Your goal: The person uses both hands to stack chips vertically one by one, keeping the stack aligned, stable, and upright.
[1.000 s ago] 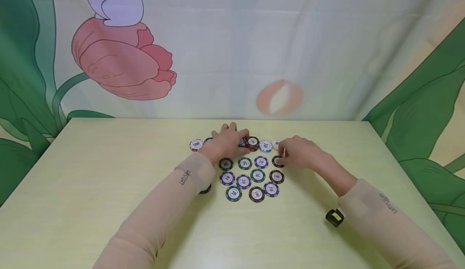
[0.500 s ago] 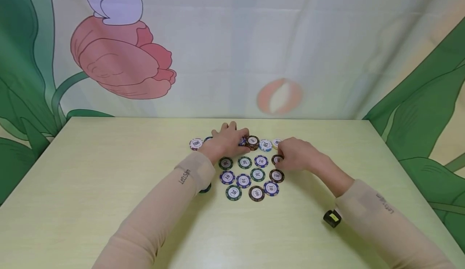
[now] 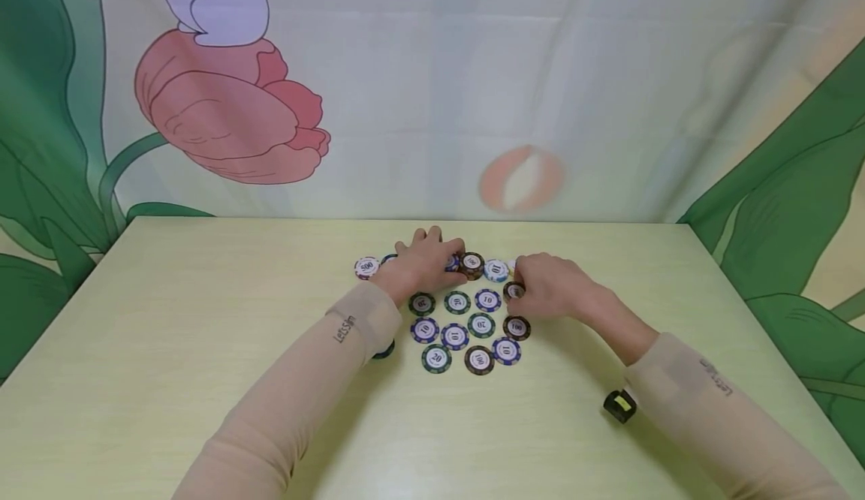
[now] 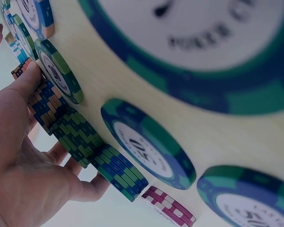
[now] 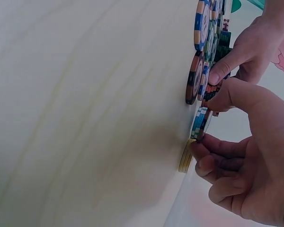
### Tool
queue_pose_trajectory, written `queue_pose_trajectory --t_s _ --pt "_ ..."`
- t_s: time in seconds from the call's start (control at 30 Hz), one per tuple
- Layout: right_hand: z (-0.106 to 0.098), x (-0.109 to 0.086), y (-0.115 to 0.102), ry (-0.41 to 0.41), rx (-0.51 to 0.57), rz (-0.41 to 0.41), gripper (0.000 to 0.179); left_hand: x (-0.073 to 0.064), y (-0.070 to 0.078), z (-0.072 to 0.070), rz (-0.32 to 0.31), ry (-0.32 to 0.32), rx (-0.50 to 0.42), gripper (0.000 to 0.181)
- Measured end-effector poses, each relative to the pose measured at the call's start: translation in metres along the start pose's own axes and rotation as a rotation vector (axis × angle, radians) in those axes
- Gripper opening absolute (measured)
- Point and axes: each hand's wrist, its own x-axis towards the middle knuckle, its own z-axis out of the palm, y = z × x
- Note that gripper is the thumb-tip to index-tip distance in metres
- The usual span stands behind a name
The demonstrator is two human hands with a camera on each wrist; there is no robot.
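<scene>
My left hand (image 3: pixel 424 261) straddles a row of poker chip stacks at the back of the table. Its thumb lies on the near side and its fingers behind, around a blue and tan stack (image 4: pixel 47 105); green stacks (image 4: pixel 77 135) stand beside it. At the row's right end, my right hand (image 3: pixel 557 286) pinches a dark poker chip (image 3: pixel 514 292) between thumb and fingers. A light blue and white stack (image 5: pixel 199 122) and a yellow stack (image 5: pixel 185 157) stand right by those fingers. The right hand partly covers the yellow stack in the head view.
Several loose chips, such as a green 20 (image 3: pixel 436 359) and a brown 100 (image 3: pixel 479 359), lie flat in front of the hands. A purple and white stack (image 3: pixel 367 267) ends the row at left. A printed curtain (image 3: pixel 378 109) hangs behind the table (image 3: pixel 169 335).
The right hand has drawn the dark chip slightly back and left, towards the row of stacks. The left hand has stayed in place.
</scene>
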Motion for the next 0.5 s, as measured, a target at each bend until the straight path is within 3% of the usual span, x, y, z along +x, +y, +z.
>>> queue_pose_trajectory --t_s 0.3,0.5 --pt "0.0 0.006 -0.007 0.137 0.002 -0.106 0.027 0.0 -0.001 0.001 0.002 0.013 0.004 0.05" --pt "0.002 0.014 -0.014 0.182 -0.006 -0.121 0.031 0.0 0.0 0.001 0.0 0.016 0.0 0.049"
